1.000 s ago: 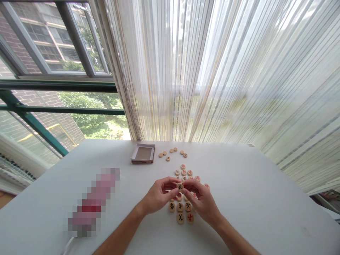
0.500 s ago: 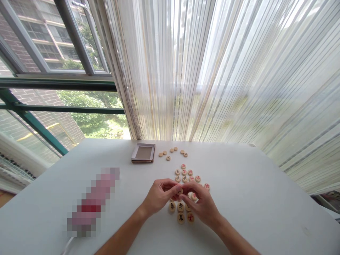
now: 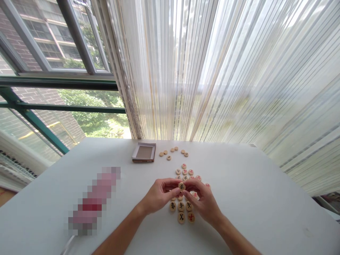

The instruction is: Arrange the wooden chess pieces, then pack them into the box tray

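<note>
Between the fingertips of both hands is a round wooden Chinese chess piece (image 3: 181, 186), its black character facing me. My left hand (image 3: 157, 197) pinches it from the left, and my right hand (image 3: 204, 202) grips its right side. Beneath and around the hands, more pieces lie on the white table in rows. Nearest me are a black-marked piece (image 3: 181, 217) and a red-marked piece (image 3: 191, 217). Beyond the fingers lies a red-marked piece (image 3: 184, 165) at the top of the group. My hands hide some pieces in the middle.
Several loose pieces (image 3: 172, 150), some blank side up, lie near the table's far edge. Left of them sits a shallow open box (image 3: 145, 153). A blurred-out pink object (image 3: 92, 200) with a white cord lies at left. Beyond the white table (image 3: 255, 212) hangs a string curtain (image 3: 170, 71).
The piece in my fingers has been turned and raised slightly, so its black character now shows fully. Both hands stay in nearly the same place.
</note>
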Demonstrator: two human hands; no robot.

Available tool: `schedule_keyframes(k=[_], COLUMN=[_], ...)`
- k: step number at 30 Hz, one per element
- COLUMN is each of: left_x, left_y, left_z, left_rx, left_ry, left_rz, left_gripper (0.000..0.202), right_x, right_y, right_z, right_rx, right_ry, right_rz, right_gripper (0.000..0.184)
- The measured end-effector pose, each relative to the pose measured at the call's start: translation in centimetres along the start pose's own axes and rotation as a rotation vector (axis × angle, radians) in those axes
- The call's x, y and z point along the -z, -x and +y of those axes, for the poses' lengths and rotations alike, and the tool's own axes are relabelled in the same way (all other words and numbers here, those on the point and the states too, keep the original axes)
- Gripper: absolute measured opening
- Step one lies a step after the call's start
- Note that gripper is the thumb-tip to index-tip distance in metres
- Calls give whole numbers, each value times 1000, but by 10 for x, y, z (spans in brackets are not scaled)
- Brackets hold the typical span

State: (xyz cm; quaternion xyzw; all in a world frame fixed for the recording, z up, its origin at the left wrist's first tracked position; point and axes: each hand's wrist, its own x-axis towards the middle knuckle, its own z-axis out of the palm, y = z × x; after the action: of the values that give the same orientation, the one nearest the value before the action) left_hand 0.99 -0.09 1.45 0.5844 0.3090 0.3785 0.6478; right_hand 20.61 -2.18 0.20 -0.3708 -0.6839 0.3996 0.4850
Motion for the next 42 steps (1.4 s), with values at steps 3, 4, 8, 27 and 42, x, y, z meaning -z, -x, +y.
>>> schedule_keyframes(k=[3, 4, 8, 27, 42], left_x=[0, 0, -2, -5, -10], left_y=[-1, -1, -1, 3, 3], left_z=[-2, -2, -1, 1, -7], left_rx=[-15, -21, -34, -200, -270], left_ry=[-35, -50, -103, -442, -500], left_rz=[7, 11, 22, 62, 65], left_gripper=[43, 43, 42, 33, 30], right_x=[0, 0, 0, 2, 0], right_y=[0, 0, 0, 0, 0], right_z=[2, 2, 1, 0, 5], right_rx=[0, -1, -9, -40, -115], right_ry=[-19, -22, -26, 10, 12], right_rz=[3, 4, 2, -14, 17], right_gripper=[18, 17, 18, 13, 16])
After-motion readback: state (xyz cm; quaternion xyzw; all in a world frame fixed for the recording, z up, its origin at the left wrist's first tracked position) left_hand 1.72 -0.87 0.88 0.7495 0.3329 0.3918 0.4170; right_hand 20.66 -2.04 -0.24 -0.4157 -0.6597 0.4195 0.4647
